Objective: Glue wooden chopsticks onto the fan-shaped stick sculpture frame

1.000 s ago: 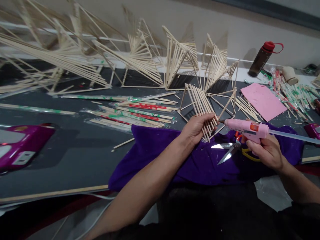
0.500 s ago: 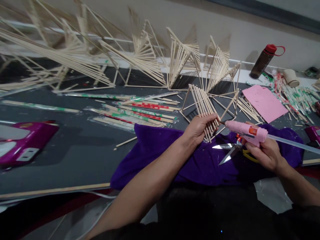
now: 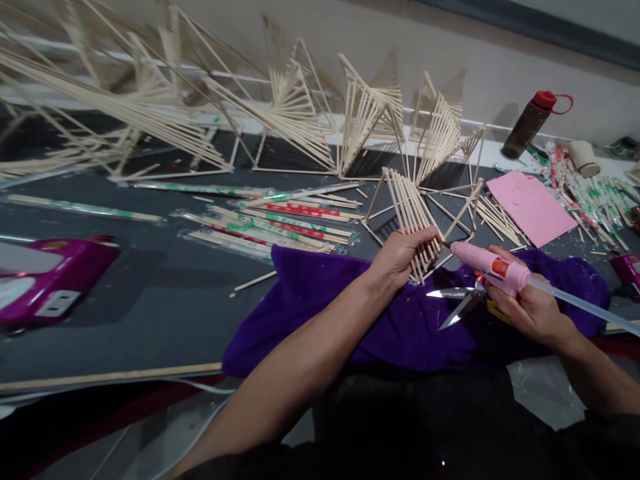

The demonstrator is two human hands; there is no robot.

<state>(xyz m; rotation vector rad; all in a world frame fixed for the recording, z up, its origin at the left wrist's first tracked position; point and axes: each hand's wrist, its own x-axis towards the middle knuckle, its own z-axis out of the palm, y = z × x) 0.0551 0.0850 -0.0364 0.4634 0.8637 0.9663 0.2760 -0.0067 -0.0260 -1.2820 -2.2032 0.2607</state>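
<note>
My left hand is closed on a small framework of wooden sticks, its slats fanned side by side. In my right hand is a pink hot glue gun with a long clear glue stick out of its back. The gun's nozzle points left and meets, or nearly meets, the slats beside my left fingertips; which of the two I cannot tell. Open scissors lie just below the gun on a purple cloth, their handles partly hidden by my right hand.
Several finished-looking stick structures stand along the wall. Wrapped chopsticks lie left of centre, loose sticks by a pink sheet. A red-capped bottle stands at the back right, a magenta device at the left.
The back of the glue gun has dipped and turned slightly in my right hand, while its nozzle stays by the slats. My left hand keeps its hold; the whole view has shifted a little.
</note>
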